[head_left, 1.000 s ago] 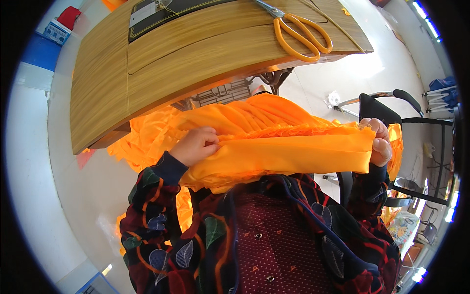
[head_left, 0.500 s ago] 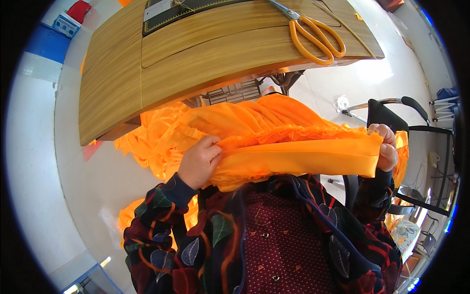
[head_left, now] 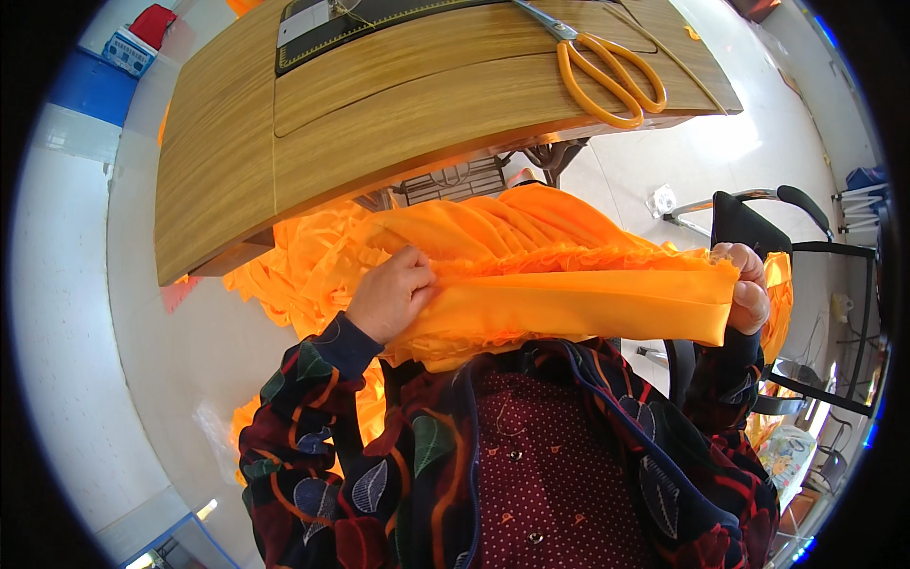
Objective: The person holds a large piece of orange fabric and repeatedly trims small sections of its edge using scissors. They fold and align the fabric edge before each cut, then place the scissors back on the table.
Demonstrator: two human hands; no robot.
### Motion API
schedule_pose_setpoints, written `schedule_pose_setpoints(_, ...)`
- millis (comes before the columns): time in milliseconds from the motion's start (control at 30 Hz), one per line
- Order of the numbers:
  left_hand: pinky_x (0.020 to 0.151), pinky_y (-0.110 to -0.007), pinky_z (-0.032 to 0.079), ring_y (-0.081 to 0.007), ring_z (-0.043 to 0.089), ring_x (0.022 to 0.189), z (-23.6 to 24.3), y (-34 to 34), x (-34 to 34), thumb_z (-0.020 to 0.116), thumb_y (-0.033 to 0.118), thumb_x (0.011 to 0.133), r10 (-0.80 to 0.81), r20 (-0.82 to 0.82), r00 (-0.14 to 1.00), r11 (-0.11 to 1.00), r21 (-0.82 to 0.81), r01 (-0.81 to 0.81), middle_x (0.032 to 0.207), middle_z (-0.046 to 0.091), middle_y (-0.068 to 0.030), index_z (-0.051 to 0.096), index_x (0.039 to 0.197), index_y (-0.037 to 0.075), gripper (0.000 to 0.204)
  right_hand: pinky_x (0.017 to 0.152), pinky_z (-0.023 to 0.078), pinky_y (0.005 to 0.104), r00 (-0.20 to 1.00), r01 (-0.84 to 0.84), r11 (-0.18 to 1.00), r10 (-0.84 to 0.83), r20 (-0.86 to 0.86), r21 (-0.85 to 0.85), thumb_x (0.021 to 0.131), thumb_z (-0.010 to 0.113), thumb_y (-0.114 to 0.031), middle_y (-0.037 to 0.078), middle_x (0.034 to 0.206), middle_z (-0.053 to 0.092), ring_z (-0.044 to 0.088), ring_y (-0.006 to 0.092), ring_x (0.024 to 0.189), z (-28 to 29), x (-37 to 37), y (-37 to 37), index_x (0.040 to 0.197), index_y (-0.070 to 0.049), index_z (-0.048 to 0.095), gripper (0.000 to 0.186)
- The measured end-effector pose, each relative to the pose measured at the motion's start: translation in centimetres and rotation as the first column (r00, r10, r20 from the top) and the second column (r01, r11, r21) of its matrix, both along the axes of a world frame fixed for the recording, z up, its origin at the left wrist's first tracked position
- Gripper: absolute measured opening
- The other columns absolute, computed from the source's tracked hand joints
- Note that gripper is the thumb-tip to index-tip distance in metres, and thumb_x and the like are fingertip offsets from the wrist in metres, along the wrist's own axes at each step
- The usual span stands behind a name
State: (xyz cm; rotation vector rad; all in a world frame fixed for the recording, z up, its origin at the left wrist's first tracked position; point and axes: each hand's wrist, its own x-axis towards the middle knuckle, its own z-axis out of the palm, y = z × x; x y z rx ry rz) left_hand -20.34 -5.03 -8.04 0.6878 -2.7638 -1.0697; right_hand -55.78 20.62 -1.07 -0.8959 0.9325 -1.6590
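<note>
Orange satin-look cloth (head_left: 578, 308) stretched across middle of frame, just below desk (head_left: 213, 166), frayed edge (head_left: 569, 259) running along top of smooth band. Left hand (head_left: 391, 296): grip closed, cloth pinched in curled fingers. Right hand (head_left: 743, 287): grip closed too, band's end held at right of frame. Best done, imo, with pull kept even, fray lined up straight, ripples smoothed out. Orange-handled scissors (head_left: 618, 83) parked on desk, upper right.
</note>
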Motion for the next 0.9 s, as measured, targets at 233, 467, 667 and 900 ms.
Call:
schedule_pose_setpoints(233, 0.073, -0.040, 0.048, -0.0315, 0.059, 0.089, -0.7, -0.8, 0.0, 0.063, 0.017, 0.083, -0.085, 0.053, 0.995, 0.996, -0.012, 0.086, 0.100, 0.058, -0.0105, 0.064, 0.083, 0.003, 0.013, 0.071, 0.048, 0.0323, 1.000, 0.013, 1.000, -0.013, 0.008, 0.016, 0.079, 0.058, -0.012, 0.010, 0.080, 0.059, 0.058, 0.0198, 0.073, 0.0, 0.0, 0.1, 0.078, -0.003, 0.054, 0.010)
schedule_pose_setpoints(467, 0.075, -0.040, 0.048, -0.0328, 0.058, 0.092, -0.9, -0.9, 0.3, 0.064, 0.015, 0.083, -0.055, -0.023, 0.998, 0.998, -0.037, 0.054, 0.100, 0.056, -0.0131, 0.063, 0.082, 0.003, 0.012, 0.070, 0.048, 0.0321, 1.000, 0.019, 0.999, -0.019, -0.024, 0.025, 0.078, 0.058, -0.012, 0.009, 0.080, 0.059, 0.057, 0.0194, 0.072, -0.1, -0.1, 0.2, 0.077, -0.003, 0.053, 0.010)
schedule_pose_setpoints(667, 0.074, -0.039, 0.047, -0.0321, 0.056, 0.089, 0.1, -0.5, 0.4, 0.066, 0.013, 0.080, -0.028, 0.041, 0.999, 0.999, 0.033, 0.027, 0.095, 0.054, -0.0126, 0.062, 0.081, 0.002, 0.012, 0.069, 0.047, 0.0320, 1.000, 0.012, 1.000, -0.012, -0.027, 0.020, 0.078, 0.058, -0.012, 0.009, 0.079, 0.058, 0.056, 0.0191, 0.070, -0.1, -0.1, 0.1, 0.076, -0.004, 0.052, 0.010)
schedule_pose_setpoints(900, 0.079, -0.040, 0.043, -0.0308, 0.054, 0.086, 0.1, -0.4, 0.6, 0.068, 0.013, 0.077, -0.014, -0.022, 1.000, 0.990, -0.144, 0.011, 0.086, 0.054, -0.0095, 0.062, 0.079, 0.006, 0.009, 0.068, 0.047, 0.0317, 1.000, 0.001, 1.000, -0.001, -0.020, 0.020, 0.079, 0.057, -0.012, 0.009, 0.077, 0.058, 0.056, 0.0190, 0.070, -0.2, 0.0, 0.1, 0.074, -0.005, 0.051, 0.010)
